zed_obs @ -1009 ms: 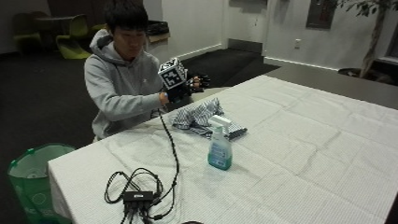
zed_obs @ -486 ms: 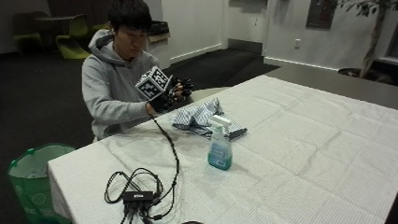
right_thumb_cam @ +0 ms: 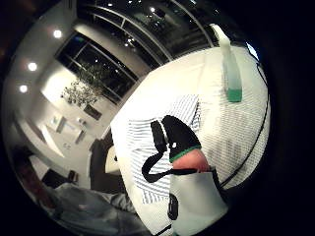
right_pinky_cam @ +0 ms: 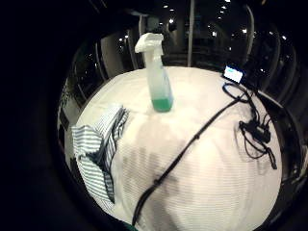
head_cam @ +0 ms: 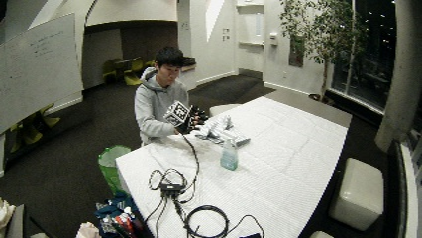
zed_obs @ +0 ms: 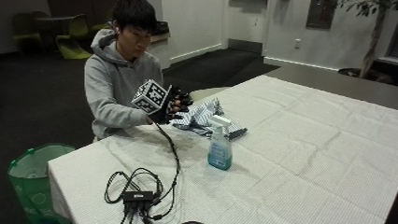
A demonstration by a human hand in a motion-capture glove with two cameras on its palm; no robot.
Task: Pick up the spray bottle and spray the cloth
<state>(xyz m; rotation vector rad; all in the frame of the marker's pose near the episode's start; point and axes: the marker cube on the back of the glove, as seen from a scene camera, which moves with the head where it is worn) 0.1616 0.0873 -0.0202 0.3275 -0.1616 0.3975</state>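
Observation:
A clear spray bottle (zed_obs: 219, 148) with green liquid and a white trigger head stands upright on the white table (zed_obs: 311, 154). A blue-and-white striped cloth (zed_obs: 200, 117) lies crumpled just behind the bottle, toward the person. My gloved right hand (zed_obs: 174, 105) hovers above the table's near corner, beside the cloth and in front of the person's chest. Its fingers are loosely spread and hold nothing. In the little finger side palm view, the bottle (right_pinky_cam: 158, 82) stands beyond the cloth (right_pinky_cam: 96, 144). The thumb side palm view shows my thumb (right_thumb_cam: 189, 162) over the cloth (right_thumb_cam: 187, 110), with the bottle (right_thumb_cam: 230, 69) farther off.
A black cable runs from the glove to a small black box with coiled leads (zed_obs: 137, 195) near the table's front edge. A green bin (zed_obs: 30, 177) stands on the floor by the table's corner. A lit phone (right_pinky_cam: 233, 74) lies on the table beyond the cables.
My gloved hand has drifted away from the bottle toward the person's chest and dropped slightly. Bottle and cloth have stayed where they were.

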